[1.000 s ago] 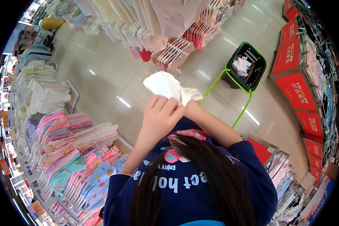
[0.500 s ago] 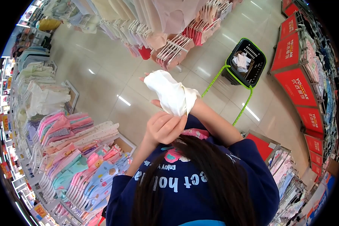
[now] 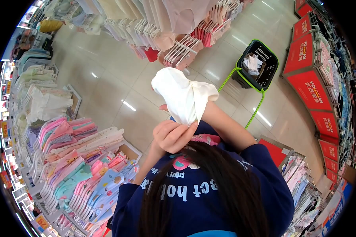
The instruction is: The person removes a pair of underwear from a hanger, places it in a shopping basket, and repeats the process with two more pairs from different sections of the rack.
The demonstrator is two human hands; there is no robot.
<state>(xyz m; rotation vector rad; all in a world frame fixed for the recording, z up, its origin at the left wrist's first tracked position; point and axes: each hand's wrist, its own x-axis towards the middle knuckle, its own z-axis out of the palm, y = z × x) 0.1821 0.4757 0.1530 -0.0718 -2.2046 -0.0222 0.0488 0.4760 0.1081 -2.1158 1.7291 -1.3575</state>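
A thin white cloth garment, bunched and creased, is draped over my right hand and wrist in the middle of the head view. My left hand pinches its lower edge between thumb and fingers, close to my chest. Under the cloth, my right hand is almost wholly hidden; only a fingertip shows at the left side. My right forearm comes out from beneath the garment. What kind of garment it is, I cannot make out.
A black shopping basket with a green handle stands on the tiled floor, small packaged items inside. Pink and cream underwear hangs on a rack ahead. Children's clothes hang at left. Red-panelled bins line the right.
The white garment has spread further over my right hand, covering fingertips that showed before, with its loose end now flared to the right. My left hand keeps its pinch.
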